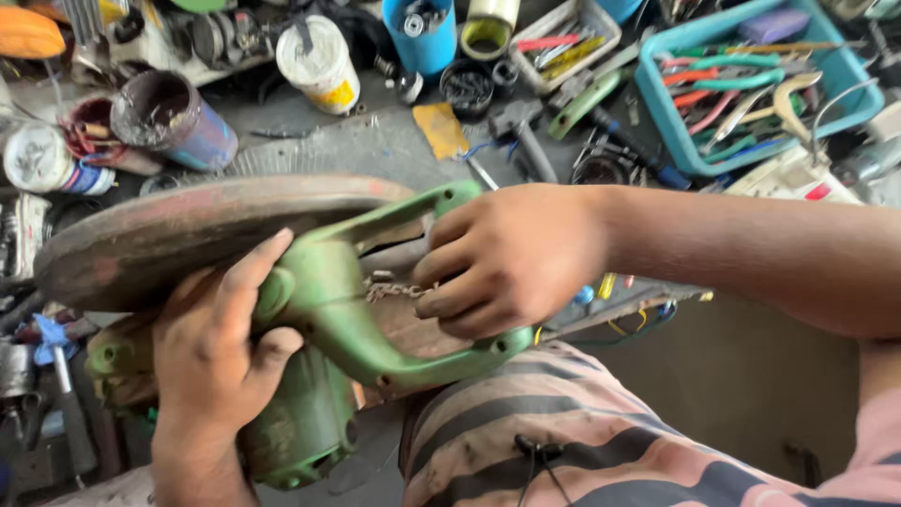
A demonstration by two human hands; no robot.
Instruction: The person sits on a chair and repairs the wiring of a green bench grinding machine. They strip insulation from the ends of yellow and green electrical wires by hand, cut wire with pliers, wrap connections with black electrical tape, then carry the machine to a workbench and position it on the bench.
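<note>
A green saw [328, 319] lies tilted across the person's lap, its rusty blade guard [188, 239] up and to the left, casing apparently closed. The left hand [216, 357] wraps its fingers around the motor body, thumb against the handle base. The right hand [511, 258] curls its fingers into the handle loop, on a small chain [394, 291] there. The work looks early: nothing visibly removed, no tool in either hand. Beyond, on the floor, lie a blue tray [657, 103] of pliers, cans and a hammer [521, 131].
</note>
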